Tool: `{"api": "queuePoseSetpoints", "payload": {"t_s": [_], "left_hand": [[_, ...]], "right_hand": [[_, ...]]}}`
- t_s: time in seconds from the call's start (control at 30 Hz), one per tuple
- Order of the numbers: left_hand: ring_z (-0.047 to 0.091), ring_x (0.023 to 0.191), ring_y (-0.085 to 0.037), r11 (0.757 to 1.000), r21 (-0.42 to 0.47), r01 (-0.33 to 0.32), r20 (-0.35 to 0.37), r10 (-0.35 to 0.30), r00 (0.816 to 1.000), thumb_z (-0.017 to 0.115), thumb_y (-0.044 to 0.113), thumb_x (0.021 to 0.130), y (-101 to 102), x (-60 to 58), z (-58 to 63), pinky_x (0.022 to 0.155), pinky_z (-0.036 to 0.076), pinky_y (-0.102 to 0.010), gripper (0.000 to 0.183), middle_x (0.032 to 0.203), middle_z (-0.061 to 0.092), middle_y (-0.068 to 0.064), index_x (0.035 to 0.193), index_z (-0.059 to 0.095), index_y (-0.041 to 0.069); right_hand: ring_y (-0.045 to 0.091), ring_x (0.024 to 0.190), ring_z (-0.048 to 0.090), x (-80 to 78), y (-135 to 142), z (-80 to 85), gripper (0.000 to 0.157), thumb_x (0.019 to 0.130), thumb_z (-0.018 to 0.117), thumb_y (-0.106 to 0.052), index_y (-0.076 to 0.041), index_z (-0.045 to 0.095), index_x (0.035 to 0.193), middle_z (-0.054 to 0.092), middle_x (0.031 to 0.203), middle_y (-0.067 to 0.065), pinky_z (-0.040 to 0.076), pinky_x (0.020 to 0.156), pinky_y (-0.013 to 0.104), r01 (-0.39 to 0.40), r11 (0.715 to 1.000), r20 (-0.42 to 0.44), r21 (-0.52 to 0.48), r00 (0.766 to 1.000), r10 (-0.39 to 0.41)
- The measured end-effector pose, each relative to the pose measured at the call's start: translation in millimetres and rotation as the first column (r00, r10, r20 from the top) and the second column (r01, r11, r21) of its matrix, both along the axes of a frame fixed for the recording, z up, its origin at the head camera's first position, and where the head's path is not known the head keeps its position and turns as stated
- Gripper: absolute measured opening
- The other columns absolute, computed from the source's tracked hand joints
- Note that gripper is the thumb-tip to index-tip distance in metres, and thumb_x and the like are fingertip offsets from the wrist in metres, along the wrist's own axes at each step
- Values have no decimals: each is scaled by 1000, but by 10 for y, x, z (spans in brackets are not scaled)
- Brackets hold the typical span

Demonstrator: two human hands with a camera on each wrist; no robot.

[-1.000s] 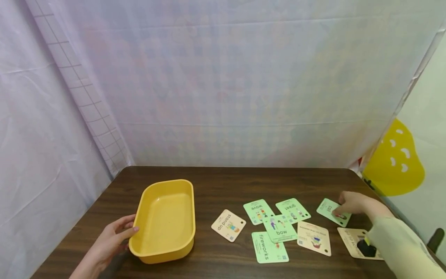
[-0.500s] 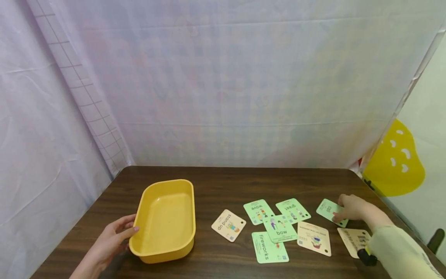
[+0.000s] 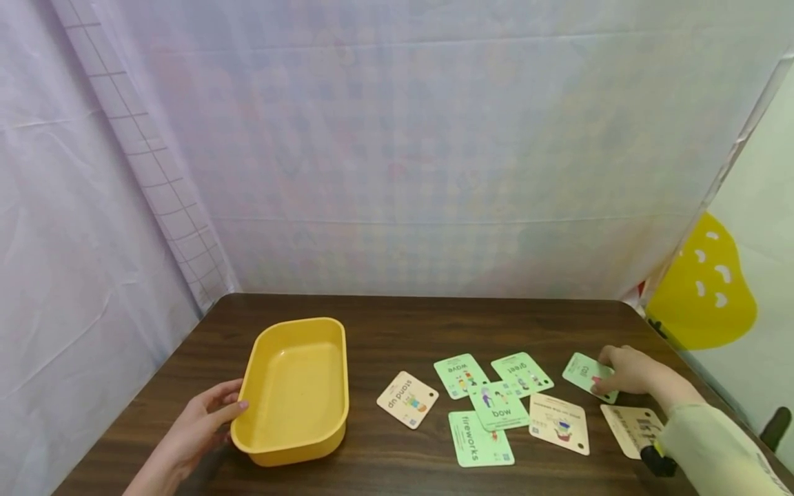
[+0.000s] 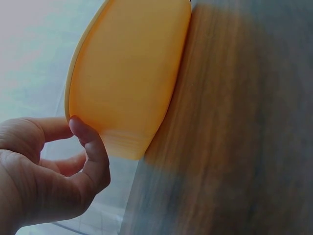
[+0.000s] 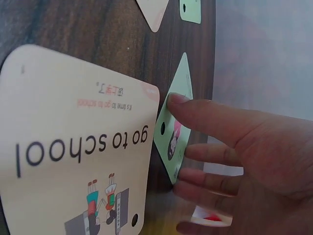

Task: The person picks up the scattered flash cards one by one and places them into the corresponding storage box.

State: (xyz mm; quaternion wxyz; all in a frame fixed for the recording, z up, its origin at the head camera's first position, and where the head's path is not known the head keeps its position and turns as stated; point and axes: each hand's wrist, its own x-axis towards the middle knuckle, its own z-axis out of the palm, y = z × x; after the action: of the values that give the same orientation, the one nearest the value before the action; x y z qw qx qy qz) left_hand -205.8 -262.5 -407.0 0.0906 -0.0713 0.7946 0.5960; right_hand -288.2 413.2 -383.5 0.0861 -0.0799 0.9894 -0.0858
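Observation:
My left hand (image 3: 201, 424) holds the near left rim of a yellow plastic basin (image 3: 294, 399), thumb over the edge and fingers against the outside. In the left wrist view the thumb and index finger pinch the rim of that basin (image 4: 129, 73). At the right, my right hand (image 3: 635, 372) is at a green card (image 3: 583, 375) lying on the table. The right wrist view has the thumb on one edge of this card (image 5: 166, 145) and fingers at the opposite edge, partly hidden. Beside it lies a beige "go to school" card (image 5: 73, 122).
Mid-table, the green "bow" card (image 3: 499, 410) overlaps its neighbours: "wave" (image 3: 457, 375), "greet" (image 3: 521, 373) and "fireworks" (image 3: 480, 444). A beige "stand up" card (image 3: 407, 399) lies nearer the basin, another beige card (image 3: 560, 424) to the right. White curtain (image 3: 434, 172) hangs behind.
My right hand has turned slightly and its wrist has come a little nearer. It stays at the green card, with the thumb and fingers about its edges. The left hand and basin hold still.

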Motion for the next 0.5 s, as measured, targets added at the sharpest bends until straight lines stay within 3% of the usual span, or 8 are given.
{"api": "queuePoseSetpoints", "payload": {"t_s": [0.17, 0.5], "left_hand": [[55, 89, -13, 1000, -2, -1, 3, 1, 1000, 58, 22, 99, 2, -4, 11, 65, 49, -28, 64, 114, 54, -6, 150, 30, -5], [55, 85, -12, 1000, 4, 8, -3, -8, 1000, 57, 21, 100, -4, 10, 9, 63, 48, -27, 63, 114, 54, -6, 150, 30, -5]], "right_hand": [[42, 96, 59, -40, 15, -19, 69, 76, 83, -38, 13, 56, 113, 62, 107, 29, 50, 82, 56, -22, 1000, -15, -10, 1000, 22], [38, 93, 60, -139, 83, -33, 59, 75, 84, -27, 10, 59, 114, 62, 103, 27, 50, 81, 54, -80, 995, -32, -65, 996, 78]]}}
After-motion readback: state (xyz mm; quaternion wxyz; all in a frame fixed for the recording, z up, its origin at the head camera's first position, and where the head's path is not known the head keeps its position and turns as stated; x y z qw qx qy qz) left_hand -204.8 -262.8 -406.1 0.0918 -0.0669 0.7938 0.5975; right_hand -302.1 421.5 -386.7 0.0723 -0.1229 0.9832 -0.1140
